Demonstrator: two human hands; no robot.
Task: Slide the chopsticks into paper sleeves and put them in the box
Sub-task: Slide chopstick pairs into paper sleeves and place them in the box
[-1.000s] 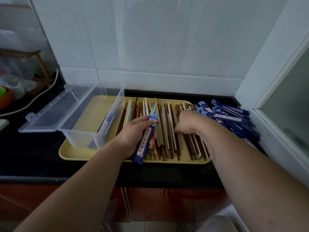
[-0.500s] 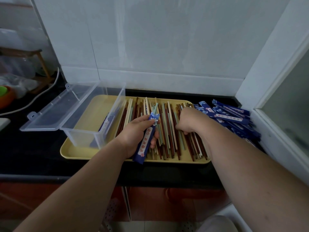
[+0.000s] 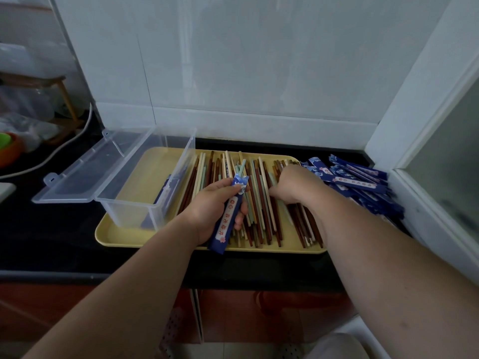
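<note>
Left hand [image 3: 210, 208] wraps round a blue paper sleeve [image 3: 228, 218], a pale green chopstick [image 3: 241, 168] poking out of its top end. Right hand [image 3: 293, 185] sits knuckles-up, fingers curled down into the loose chopsticks [image 3: 261, 203]; whether it grips one, can't tell. Those slim sticks, brown, cream and green, lie side by side on a yellow tray [image 3: 124, 240]. A clear plastic box [image 3: 145, 211] stands on the tray's left, lid open. Printed sleeves [image 3: 357, 180] heap beside the tray's right edge.
</note>
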